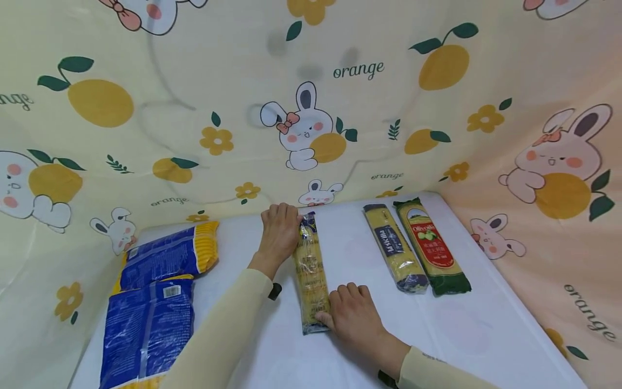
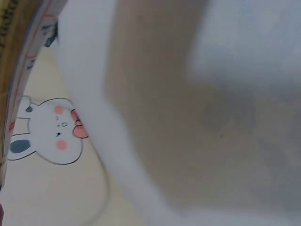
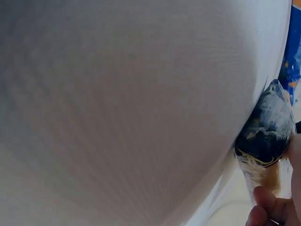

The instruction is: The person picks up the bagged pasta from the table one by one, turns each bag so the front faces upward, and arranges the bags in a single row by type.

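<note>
A long clear pack of spaghetti (image 1: 312, 270) lies lengthwise on the white table in the head view, its printed back facing up. My left hand (image 1: 279, 232) grips its far end from the left side, fingers curled over the edge. At the near end my right hand (image 1: 357, 319) holds the right side, thumb on top of the wrapper. The left wrist view catches only a strip of the pack (image 2: 14, 61) at its left edge. In the right wrist view, the dark blue end of the pack (image 3: 265, 129) shows between the fingers (image 3: 277, 207) and the rest of the hand.
Two more spaghetti packs lie on the right: one with a blue label (image 1: 392, 246), one green with a red label (image 1: 432, 246). On the left are two blue-and-yellow bags, a far one (image 1: 162, 256) and a near one (image 1: 146, 329). A printed cloth (image 1: 233, 65) hangs behind the table (image 1: 432, 346).
</note>
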`<state>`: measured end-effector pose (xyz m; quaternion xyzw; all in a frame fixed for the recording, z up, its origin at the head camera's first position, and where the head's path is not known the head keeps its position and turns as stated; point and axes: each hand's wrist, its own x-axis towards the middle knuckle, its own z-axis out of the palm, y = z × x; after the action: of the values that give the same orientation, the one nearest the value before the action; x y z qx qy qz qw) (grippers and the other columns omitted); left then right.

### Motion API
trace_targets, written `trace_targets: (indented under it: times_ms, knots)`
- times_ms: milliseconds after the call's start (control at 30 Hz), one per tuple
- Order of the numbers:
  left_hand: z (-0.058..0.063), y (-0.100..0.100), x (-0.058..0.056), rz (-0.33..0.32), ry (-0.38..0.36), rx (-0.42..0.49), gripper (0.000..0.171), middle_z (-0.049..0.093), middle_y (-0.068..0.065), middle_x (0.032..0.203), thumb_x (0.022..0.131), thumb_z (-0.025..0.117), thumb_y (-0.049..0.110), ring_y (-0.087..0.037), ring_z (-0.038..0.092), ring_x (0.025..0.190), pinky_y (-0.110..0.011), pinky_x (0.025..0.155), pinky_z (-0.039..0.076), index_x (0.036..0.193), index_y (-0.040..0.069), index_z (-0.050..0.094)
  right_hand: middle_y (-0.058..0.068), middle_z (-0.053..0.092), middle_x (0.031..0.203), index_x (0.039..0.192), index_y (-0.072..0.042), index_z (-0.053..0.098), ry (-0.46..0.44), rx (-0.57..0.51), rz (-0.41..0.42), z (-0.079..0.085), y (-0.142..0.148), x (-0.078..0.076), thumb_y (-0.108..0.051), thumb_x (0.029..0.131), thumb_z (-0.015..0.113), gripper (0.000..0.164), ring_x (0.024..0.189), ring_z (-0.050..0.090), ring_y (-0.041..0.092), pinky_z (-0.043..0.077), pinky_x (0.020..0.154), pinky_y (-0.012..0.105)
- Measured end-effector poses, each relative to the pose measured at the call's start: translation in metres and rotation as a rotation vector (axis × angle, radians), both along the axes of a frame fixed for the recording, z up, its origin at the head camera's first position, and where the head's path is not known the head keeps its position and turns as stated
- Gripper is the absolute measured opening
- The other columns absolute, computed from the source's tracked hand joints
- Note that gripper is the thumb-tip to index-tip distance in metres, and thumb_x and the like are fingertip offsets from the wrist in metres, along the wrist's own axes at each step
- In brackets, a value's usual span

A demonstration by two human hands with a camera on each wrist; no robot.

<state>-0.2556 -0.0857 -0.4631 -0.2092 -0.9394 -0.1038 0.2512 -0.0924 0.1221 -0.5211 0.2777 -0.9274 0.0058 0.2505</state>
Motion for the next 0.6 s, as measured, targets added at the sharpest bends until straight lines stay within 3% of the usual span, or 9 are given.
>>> trace_targets:
  times_ms: [233, 600]
  knots:
    - [-0.016, 0.003, -0.005, 0.007, -0.036, -0.007, 0.028, 0.054, -0.015, 0.098, 0.113, 0.048, 0.026, -0.036, 0.048, 0.099, -0.050, 0.086, 0.036, 0.096, 0.004, 0.050, 0.001, 0.036, 0.073, 0.082, -0.011, 0.050, -0.047, 0.058, -0.020, 0.000, -0.001, 0.003, -0.073, 0.097, 0.054, 0.063, 0.073, 0.039, 0.022, 0.038, 0.073, 0.039]
    - [-0.025, 0.006, -0.010, 0.052, -0.135, -0.034, 0.027, 0.055, -0.015, 0.100, 0.113, 0.050, 0.026, -0.036, 0.050, 0.101, -0.049, 0.087, 0.039, 0.099, 0.003, 0.054, 0.001, 0.041, 0.075, 0.084, -0.012, 0.052, -0.161, 0.066, -0.062, -0.002, 0.000, 0.002, -0.071, 0.099, 0.054, 0.061, 0.077, 0.043, 0.023, 0.040, 0.076, 0.040]
